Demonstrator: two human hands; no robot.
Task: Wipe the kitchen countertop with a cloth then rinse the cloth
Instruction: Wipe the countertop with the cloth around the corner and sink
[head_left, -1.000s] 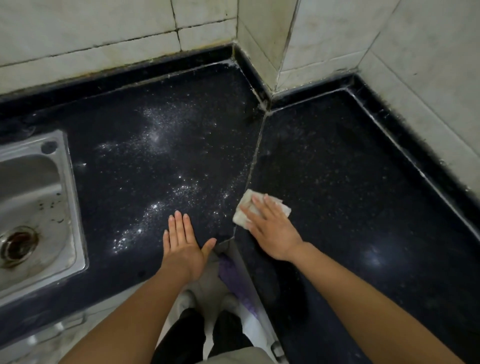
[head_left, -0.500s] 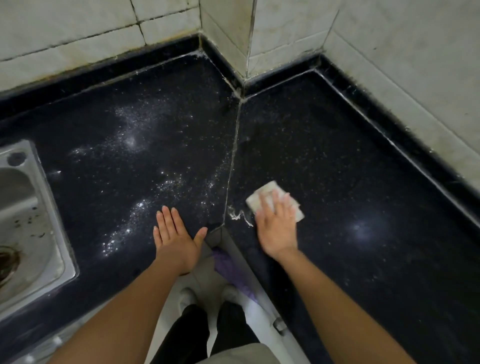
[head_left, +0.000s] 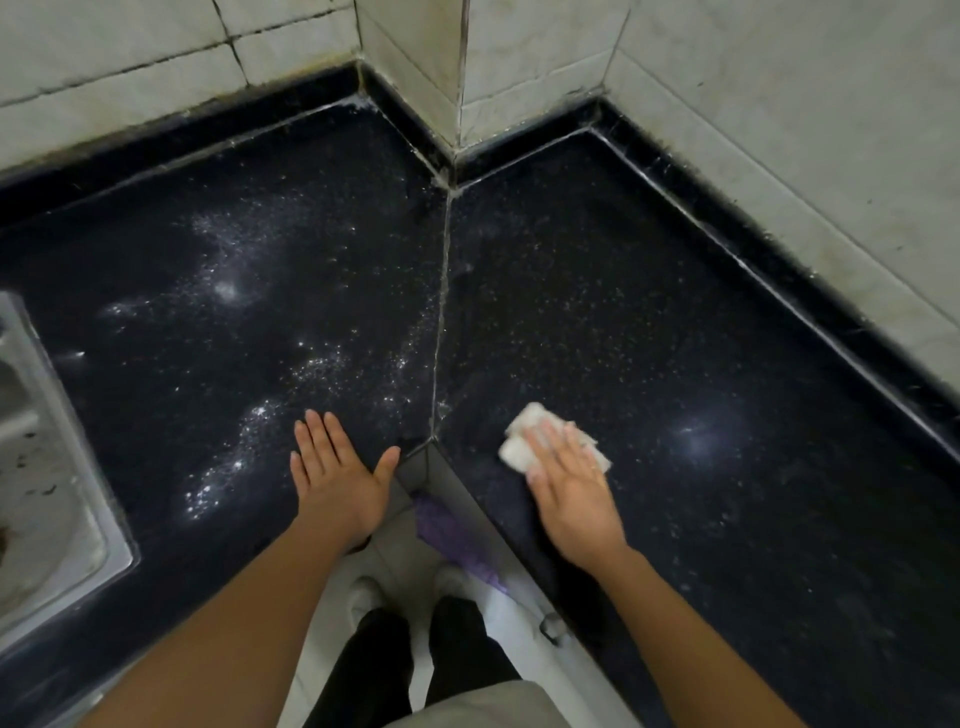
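Right hand (head_left: 571, 493) flat, uncurled, atop the cloth (head_left: 521, 442) — left hand (head_left: 337, 480) flat, uncurled, on the dark countertop (head_left: 675, 322).

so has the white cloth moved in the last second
Yes: the folded white cloth slid right, away from the pale seam in the black countertop.

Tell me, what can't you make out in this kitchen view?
1. Sink: the head view's left edge cuts it off; most of the basin lies outside.
2. Cloth: the right hand covers much of it, hiding its full shape.
3. Purple object below the countertop edge: blurred and partly hidden; unidentifiable.
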